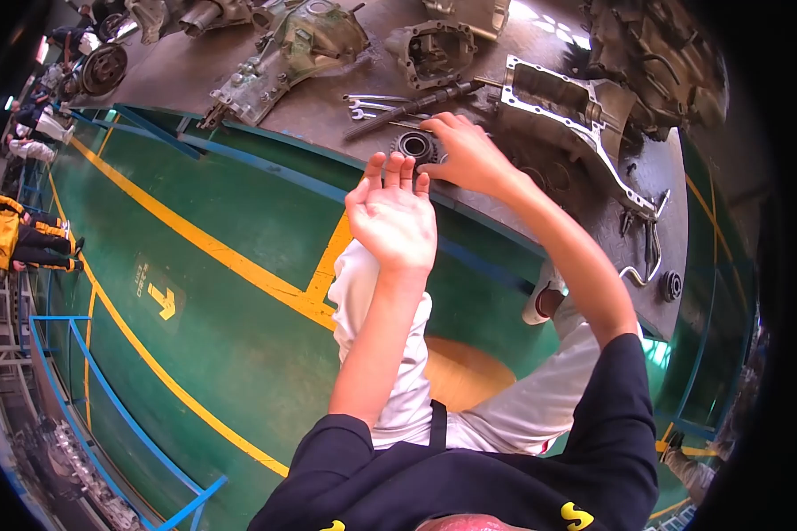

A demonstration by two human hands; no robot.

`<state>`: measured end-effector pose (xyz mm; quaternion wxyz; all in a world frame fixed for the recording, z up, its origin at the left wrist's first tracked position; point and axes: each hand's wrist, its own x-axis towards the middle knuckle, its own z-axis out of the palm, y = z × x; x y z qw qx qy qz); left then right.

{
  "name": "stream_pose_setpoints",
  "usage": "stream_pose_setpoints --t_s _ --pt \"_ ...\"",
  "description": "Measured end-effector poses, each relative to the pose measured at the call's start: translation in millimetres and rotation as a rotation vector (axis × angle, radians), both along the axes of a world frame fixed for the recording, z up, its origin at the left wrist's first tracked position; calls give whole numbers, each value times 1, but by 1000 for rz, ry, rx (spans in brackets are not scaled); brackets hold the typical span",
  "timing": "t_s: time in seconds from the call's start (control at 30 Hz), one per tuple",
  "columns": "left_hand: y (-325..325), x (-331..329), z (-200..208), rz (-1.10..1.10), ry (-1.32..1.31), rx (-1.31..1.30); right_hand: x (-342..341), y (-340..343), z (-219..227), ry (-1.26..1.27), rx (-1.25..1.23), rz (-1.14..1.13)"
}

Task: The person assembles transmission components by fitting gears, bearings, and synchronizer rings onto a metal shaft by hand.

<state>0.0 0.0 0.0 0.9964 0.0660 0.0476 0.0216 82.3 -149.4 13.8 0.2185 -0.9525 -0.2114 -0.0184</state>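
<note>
My left hand (395,217) is palm up just off the table's near edge, its fingers stretched toward the tabletop and nothing lying on the palm. Right beyond its fingertips a toothed metal gear (413,144) with a round bore lies flat on the table. My right hand (471,157) comes in from the right, thumb and fingers spread on either side of the gear's right side. Whether its fingertips touch the gear I cannot tell. Behind the gear rest a long dark splined shaft (407,110) and several wrenches (359,105).
Greasy metal table (328,124) carries a bell-shaped gearbox housing (305,53), an open casing (436,53) and a large housing with a pale flange (553,93). A bent metal rod (653,248) and a small ringed part (671,285) lie at right. Blue railings (106,376) stand on the green floor (221,336). People are at far left.
</note>
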Motion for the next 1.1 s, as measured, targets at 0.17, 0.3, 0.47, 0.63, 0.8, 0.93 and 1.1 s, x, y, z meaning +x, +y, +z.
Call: stream_pose_setpoints --t_s 0.17,0.3,0.47,0.63,0.8,0.93,1.1 --pt "4 8 0 -117 158 526 -59 -72 24 -150 88 98" --pt "-6 27 30 -138 -104 1067 -110 -127 29 -99 242 -54" --pt "-4 95 42 45 -568 2171 -128 -171 32 79 244 -132" --pt "-1 102 26 60 -847 2547 -158 -206 32 131 82 -175" --pt "-6 95 26 -244 -848 2685 -184 -245 26 140 159 -290" --pt "-12 93 24 -376 -880 2759 -198 -261 13 138 178 -275" --pt "-18 92 18 -406 -892 2757 -193 -245 30 203 188 -312"
